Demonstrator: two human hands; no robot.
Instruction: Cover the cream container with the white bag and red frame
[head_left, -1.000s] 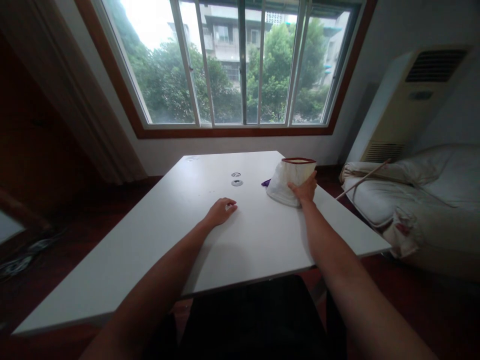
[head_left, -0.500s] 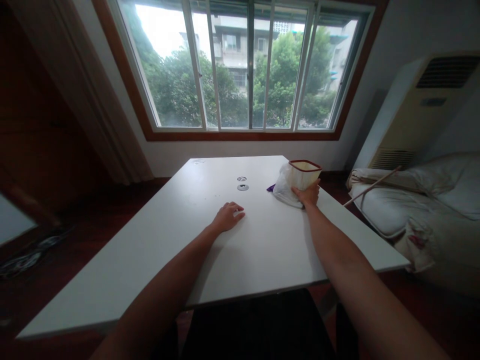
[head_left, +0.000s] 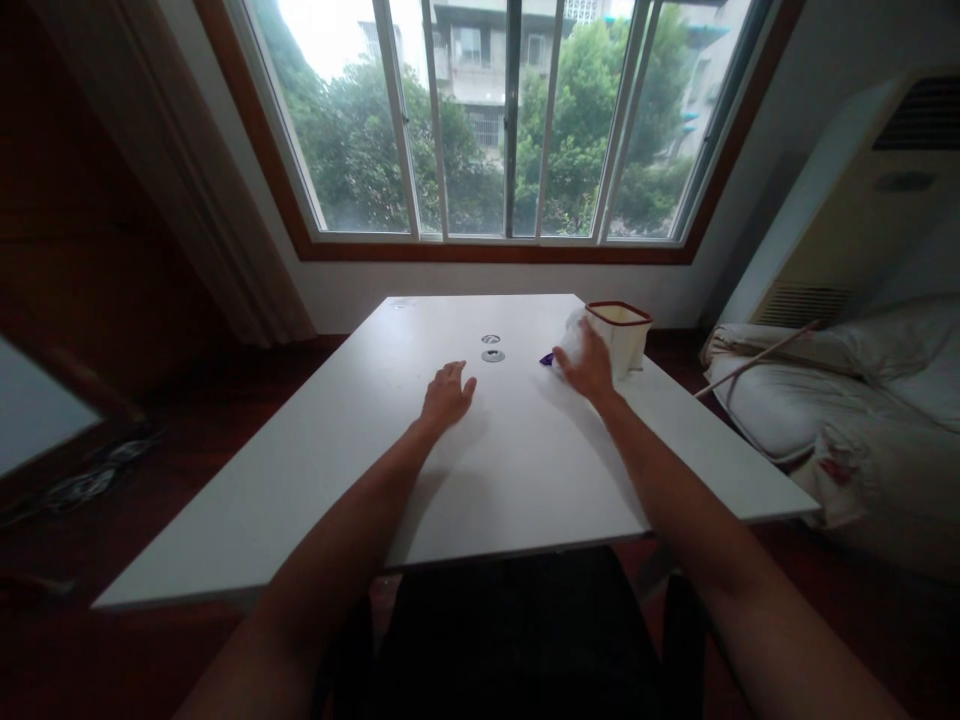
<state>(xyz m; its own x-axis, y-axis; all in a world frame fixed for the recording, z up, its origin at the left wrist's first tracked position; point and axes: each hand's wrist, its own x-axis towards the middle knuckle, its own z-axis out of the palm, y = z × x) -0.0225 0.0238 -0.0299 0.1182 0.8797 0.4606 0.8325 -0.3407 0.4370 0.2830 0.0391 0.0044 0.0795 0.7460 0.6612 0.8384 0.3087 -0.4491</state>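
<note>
A cream container with a dark red rim (head_left: 622,335) stands near the right edge of the white table (head_left: 525,470). A crumpled white plastic bag (head_left: 571,338) lies against its left side, with a small purple thing (head_left: 547,359) peeking out beside it. My right hand (head_left: 586,367) lies over the bag, fingers curved on it, just left of the container. My left hand (head_left: 446,393) rests flat on the table near the middle, fingers stretched out, holding nothing.
Two round cable holes (head_left: 492,348) sit in the table's far middle. A wide window (head_left: 502,120) fills the wall behind. A standing air conditioner (head_left: 847,200) and a white bundle of bedding (head_left: 840,400) with a stick are at the right.
My right hand has moved from the container's front side to the plastic bag at its left. The left hand has flattened a little. The view has shifted closer.
</note>
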